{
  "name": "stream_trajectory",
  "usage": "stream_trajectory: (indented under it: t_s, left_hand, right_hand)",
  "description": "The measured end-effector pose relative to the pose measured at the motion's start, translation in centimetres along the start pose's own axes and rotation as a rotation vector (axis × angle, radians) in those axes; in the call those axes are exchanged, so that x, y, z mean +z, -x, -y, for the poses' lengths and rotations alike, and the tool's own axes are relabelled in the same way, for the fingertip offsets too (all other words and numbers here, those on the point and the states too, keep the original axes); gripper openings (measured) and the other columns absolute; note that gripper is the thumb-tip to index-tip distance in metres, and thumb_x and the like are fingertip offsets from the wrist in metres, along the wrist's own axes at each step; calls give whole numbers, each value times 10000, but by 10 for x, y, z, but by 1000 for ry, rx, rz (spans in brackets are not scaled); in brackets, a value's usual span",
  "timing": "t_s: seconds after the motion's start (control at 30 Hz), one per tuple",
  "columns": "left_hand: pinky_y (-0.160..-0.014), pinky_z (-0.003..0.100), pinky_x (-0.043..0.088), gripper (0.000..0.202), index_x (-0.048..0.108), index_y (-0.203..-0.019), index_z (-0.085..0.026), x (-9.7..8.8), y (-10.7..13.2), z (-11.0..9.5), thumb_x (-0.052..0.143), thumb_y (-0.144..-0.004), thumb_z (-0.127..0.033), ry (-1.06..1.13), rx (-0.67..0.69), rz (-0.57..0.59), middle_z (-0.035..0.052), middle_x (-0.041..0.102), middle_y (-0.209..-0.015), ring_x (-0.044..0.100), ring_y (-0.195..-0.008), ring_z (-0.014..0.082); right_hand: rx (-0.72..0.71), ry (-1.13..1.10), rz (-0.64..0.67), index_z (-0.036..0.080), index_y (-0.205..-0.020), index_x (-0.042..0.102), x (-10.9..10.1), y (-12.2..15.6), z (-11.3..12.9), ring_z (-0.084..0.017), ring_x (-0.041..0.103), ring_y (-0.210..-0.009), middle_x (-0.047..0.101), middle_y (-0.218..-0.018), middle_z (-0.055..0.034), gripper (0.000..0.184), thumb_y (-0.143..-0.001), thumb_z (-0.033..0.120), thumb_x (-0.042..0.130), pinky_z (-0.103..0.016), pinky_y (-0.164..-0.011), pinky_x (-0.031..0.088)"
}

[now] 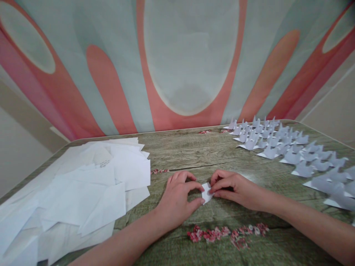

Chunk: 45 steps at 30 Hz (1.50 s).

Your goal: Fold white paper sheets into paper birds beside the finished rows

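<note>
A small folded piece of white paper [206,193] is held just above the wood-patterned table, between my two hands. My left hand [180,197] pinches its left edge between thumb and index finger. From the other side, my right hand [235,187] grips the paper's right edge with thumb and fingertips. The fingers cover parts of both edges, so the finer folds cannot be made out.
Loose white paper sheets [80,195] lie in an overlapping pile on the left. Rows of folded white paper birds [294,153] stand along the right. The wood-grain tabletop [177,149] bears printed pink flowers [210,234]. A patterned wall covering [191,55] rises behind.
</note>
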State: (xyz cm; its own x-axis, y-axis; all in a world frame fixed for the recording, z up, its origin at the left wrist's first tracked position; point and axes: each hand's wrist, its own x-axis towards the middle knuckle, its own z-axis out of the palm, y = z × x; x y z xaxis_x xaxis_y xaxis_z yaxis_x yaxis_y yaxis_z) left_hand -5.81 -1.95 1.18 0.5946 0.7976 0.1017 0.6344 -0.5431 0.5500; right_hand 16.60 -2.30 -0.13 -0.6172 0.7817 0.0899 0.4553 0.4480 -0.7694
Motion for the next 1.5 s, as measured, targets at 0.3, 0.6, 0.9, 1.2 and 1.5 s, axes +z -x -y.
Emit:
stream_trajectory:
  t_s: [0.3,0.6,0.9,1.2,1.5]
  left_hand:
    - [-914,413,332,215,650,-920,-302,0,-2,0,688,-708,-310,5,2,-1,11,527,-1055,462,-1047,221]
    - [-913,406,328,148,669,-898,-306,0,-2,1,649,-752,-324,-17,7,-1,4,540,-1053,466,-1045,211]
    - [-884,400,340,170,676,-853,-282,3,-2,-1,639,-745,-408,-16,-9,-36,12,541,-1016,477,-1017,212]
    - [-865,398,342,182,664,-825,-261,9,-2,-6,663,-718,-409,-36,-29,-85,16,544,-1001,478,-1012,221]
    - [-860,400,346,148,653,-821,-249,10,-2,-8,658,-729,-364,-48,-29,-93,15,549,-1003,477,-1014,223]
  right_hand:
    - [90,-37,-24,198,-795,671,0,-7,7,-129,556,-804,568,-878,-18,102,-822,244,584,-271,-735,438]
    - [113,13,-118,170,-721,604,8,-7,11,-126,539,-773,558,-821,-16,101,-811,170,560,-264,-710,430]
    - [144,26,-144,169,-709,596,11,-8,14,-133,541,-755,558,-811,-20,105,-804,163,551,-273,-703,430]
    - [156,56,-169,166,-700,585,15,-8,14,-130,533,-744,546,-803,-20,107,-794,134,544,-259,-661,421]
    - [153,73,-201,170,-672,554,18,-8,11,-125,526,-708,539,-763,-9,114,-774,120,551,-248,-623,409]
